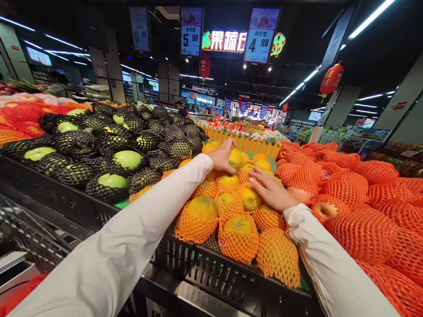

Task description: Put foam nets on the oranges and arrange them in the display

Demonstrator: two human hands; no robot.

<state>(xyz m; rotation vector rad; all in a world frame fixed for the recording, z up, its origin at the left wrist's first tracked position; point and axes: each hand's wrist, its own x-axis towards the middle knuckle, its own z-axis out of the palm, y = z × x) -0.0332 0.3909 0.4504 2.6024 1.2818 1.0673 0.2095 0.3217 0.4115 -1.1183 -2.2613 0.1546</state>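
Note:
My left hand (pixel 223 157) reaches to the back part of a pile of oranges, its fingers curved round one orange (pixel 236 158). That fruit still rests among the others. Nearer to me on the right, my right hand (pixel 271 187) lies over the pile with its fingers stretched out, touching the oranges beside a netted orange (pixel 249 197). Most of the oranges wear orange foam nets, like the large one in front (pixel 238 231). They sit in a black slatted crate (pixel 219 269).
Green apples (pixel 127 159) in black nets fill the left side. Red-netted apples (pixel 361 232) are heaped on the right. A yellow picket-style divider (pixel 239 140) stands behind the oranges. Price signs (pixel 262 36) and a red lantern (pixel 331 80) hang overhead.

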